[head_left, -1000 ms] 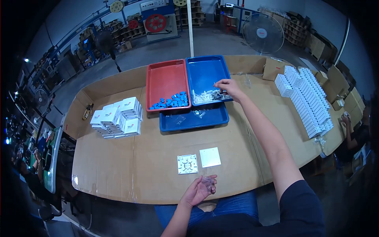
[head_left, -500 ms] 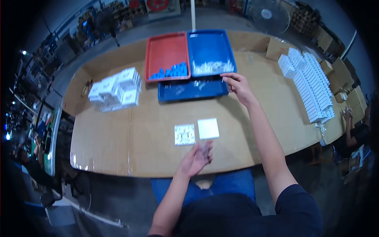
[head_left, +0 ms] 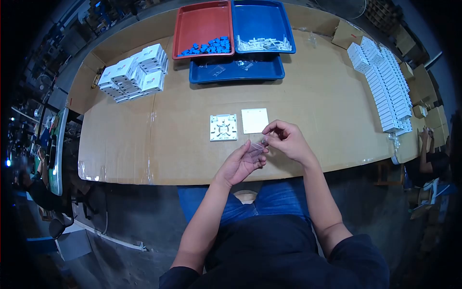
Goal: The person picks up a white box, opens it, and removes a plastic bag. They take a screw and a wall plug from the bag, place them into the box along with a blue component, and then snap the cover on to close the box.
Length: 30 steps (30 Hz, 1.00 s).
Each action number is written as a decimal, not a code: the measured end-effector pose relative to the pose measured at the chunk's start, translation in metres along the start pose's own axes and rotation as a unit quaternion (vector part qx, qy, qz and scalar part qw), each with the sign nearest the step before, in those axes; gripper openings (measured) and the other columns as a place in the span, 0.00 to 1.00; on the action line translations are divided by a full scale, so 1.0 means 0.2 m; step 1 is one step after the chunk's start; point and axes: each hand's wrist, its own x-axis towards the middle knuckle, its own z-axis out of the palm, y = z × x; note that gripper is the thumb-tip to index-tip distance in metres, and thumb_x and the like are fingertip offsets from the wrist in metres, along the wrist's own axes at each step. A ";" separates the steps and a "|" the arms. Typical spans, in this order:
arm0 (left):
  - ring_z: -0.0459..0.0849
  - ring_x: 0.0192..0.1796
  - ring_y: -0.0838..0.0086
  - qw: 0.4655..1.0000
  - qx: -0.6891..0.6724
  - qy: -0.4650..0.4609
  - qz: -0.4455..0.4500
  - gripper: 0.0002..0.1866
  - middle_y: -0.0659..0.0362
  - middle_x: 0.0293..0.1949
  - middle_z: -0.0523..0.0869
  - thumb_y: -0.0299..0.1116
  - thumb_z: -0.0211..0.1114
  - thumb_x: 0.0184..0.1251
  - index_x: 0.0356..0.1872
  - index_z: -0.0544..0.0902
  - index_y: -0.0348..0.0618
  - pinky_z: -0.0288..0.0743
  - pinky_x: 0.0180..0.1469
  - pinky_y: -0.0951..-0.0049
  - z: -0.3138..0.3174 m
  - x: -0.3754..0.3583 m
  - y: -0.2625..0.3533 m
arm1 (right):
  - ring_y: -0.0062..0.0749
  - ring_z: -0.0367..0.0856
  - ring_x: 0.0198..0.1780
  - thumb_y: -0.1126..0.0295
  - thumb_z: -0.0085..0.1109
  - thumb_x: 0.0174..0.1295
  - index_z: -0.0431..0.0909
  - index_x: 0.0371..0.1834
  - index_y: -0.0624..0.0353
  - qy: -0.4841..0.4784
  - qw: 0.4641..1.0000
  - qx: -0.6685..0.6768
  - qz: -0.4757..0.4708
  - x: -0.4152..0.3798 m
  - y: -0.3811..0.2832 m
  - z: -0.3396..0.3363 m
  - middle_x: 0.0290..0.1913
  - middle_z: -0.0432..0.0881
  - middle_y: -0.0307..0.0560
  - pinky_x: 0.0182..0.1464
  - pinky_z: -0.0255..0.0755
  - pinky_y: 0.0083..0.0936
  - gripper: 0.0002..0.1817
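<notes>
Clear bag (head_left: pixel 256 147) over cardboard-covered table (head_left: pixel 313 106)

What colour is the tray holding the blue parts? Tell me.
Red tray, clearest in the head view.

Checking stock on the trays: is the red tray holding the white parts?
No, the red tray holds blue parts; the white parts lie in the blue tray beside it.

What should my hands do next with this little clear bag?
Probably slip what the right hand pinches into the clear bag. The left hand holds the bag at the table edge, and the right fingers sit right at its mouth.
</notes>
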 end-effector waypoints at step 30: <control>0.83 0.57 0.65 0.996 0.082 -0.020 0.034 0.24 0.56 0.57 0.83 0.49 0.59 0.83 0.66 0.77 0.42 0.76 0.66 0.57 0.01 -0.05 -0.02 | 0.31 0.86 0.47 0.62 0.56 0.80 0.87 0.53 0.67 -0.258 0.939 -0.225 0.001 0.04 -0.20 0.05 0.55 0.88 0.47 0.51 0.79 0.29 0.18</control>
